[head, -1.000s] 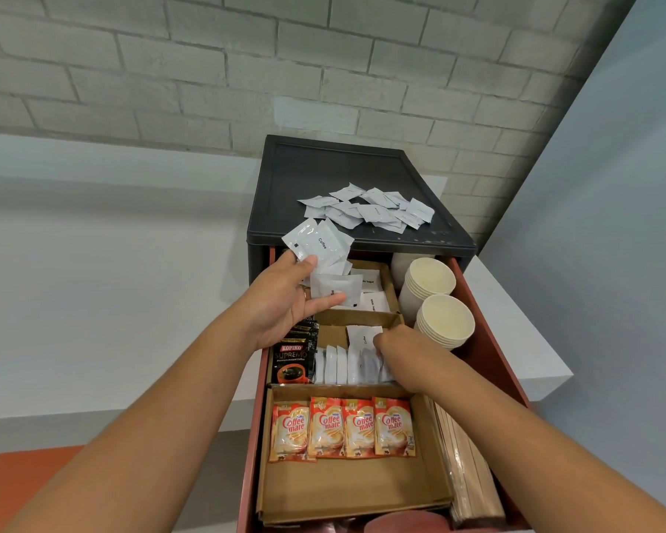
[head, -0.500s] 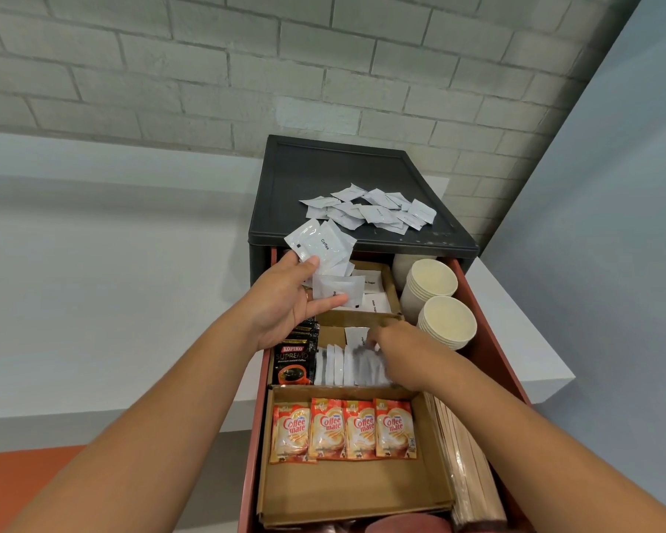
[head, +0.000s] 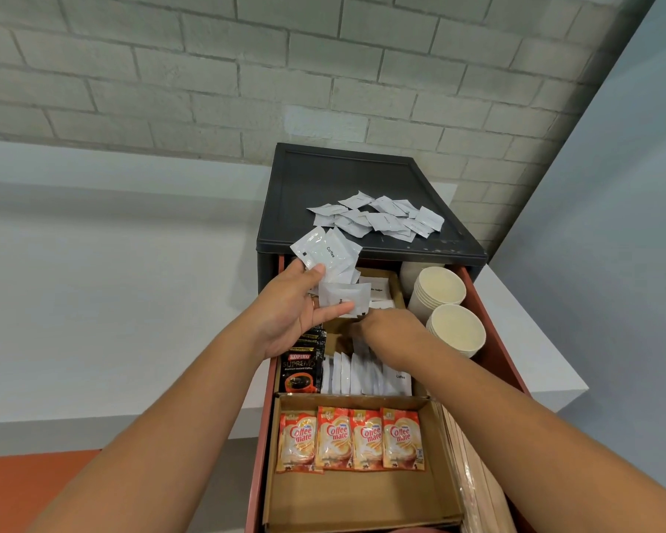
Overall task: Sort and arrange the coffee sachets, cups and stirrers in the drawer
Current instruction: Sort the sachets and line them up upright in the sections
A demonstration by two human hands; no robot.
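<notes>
My left hand [head: 291, 313] pinches a fan of white coffee sachets [head: 329, 259], thumb on top and fingers underneath, held above the back of the drawer [head: 495, 328]. My right hand [head: 391, 334] sits just below and beside that fan, over the middle compartment, knuckles up. Its fingertips are tucked out of sight, so I cannot tell whether they pinch a sachet or nothing at all.

The step, as I read it, is feeding sachets 1 at a time from the fan into the standing row [head: 356, 375], just beside the dark Kopiko sachets [head: 300, 369]. To do it well, I should take only the lowest sachet, by its edge, so the others don't slide out of my left thumb. I set it upright, print facing the same way, touching its neighbour — no leaning, no gaps. The left grip should be firm but not crushing.

More loose sachets [head: 377, 219] wait on the cabinet top [head: 323, 175], so there is plenty left to sort. The 4 Coffee mate sachets [head: 350, 438], the paper cups [head: 443, 286] and the stirrers [head: 477, 475] look settled — I should mind my right wrist near those cups.
</notes>
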